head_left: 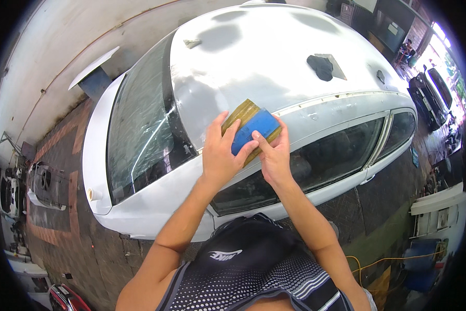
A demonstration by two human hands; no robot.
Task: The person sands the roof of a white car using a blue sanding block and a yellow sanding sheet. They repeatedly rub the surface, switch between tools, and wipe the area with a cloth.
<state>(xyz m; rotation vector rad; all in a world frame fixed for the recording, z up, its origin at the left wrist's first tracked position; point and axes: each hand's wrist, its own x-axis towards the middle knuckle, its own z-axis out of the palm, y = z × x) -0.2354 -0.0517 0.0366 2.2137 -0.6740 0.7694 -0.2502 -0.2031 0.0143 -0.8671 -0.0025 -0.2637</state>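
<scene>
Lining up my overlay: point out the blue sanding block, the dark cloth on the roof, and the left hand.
blue sanding block (257, 127): head view, its blue top face.
dark cloth (321, 67): head view, middle of the crumpled cloth.
left hand (220, 155): head view, back of the hand.

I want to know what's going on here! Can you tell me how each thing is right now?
Blue sanding block: held by both hands, pressed flat on the car roof edge.
Left hand: grip closed on the block.
Right hand: grip closed on the block.
White car: parked, side windows shut.
Black cloth: lying loose on the roof.
</scene>
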